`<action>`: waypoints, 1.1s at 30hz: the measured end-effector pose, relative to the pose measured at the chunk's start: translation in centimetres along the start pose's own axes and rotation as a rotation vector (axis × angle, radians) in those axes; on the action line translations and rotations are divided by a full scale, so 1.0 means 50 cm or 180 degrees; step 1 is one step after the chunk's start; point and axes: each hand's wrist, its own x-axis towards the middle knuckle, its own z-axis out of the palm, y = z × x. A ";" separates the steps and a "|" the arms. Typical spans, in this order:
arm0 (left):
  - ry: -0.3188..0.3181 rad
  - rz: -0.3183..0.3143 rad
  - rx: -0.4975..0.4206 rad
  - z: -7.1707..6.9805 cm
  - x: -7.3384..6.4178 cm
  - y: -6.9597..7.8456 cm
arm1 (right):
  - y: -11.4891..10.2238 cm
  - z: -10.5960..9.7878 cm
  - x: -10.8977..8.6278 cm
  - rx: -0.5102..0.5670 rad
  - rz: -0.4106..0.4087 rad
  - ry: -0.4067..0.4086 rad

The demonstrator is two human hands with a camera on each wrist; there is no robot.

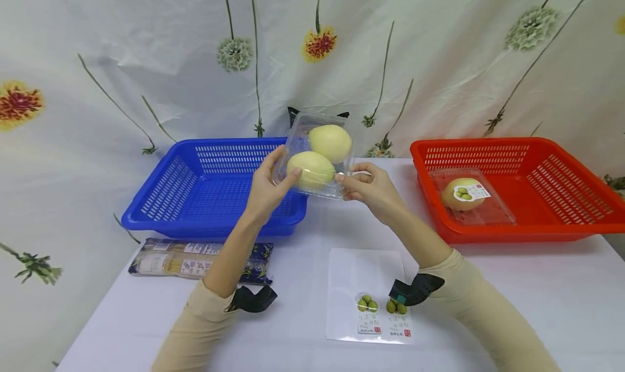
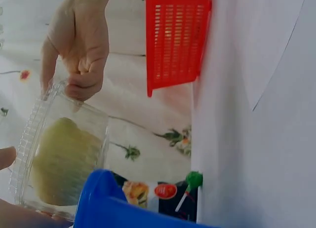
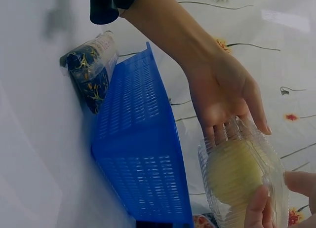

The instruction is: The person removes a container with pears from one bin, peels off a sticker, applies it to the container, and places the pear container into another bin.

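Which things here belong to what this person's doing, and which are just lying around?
Probably part of the job:
clear box with two pale fruits, held by left hand and right hand
sticker sheet
red basket, containing a similarly stickered box
blue basket, perhaps

Probably just lying about:
long patterned packet
dark packet, partly hidden

Rectangular blue slotted plastic basket (image 1: 185, 232): on the white-covered bench (image 1: 303, 296).
Long navy-and-clear plastic packet (image 1: 171, 258): lying flat in front of the blue basket.
Black printed packet with a red oval emblem (image 2: 165, 191): beyond the blue basket's far right corner.
White flower-printed cloth (image 1: 171, 30): hanging behind the blue basket.
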 end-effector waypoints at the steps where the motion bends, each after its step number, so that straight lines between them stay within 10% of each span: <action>1: -0.0009 0.0002 0.0019 0.010 -0.001 -0.001 | 0.003 -0.007 -0.004 0.0012 -0.0005 0.0025; 15: -0.0167 -0.0078 0.0300 0.122 -0.022 -0.030 | 0.051 -0.101 -0.056 -0.0059 0.0042 0.0238; 33: 0.0049 -0.0626 0.0487 0.205 -0.053 -0.100 | 0.143 -0.110 -0.076 -0.0443 0.0236 0.0601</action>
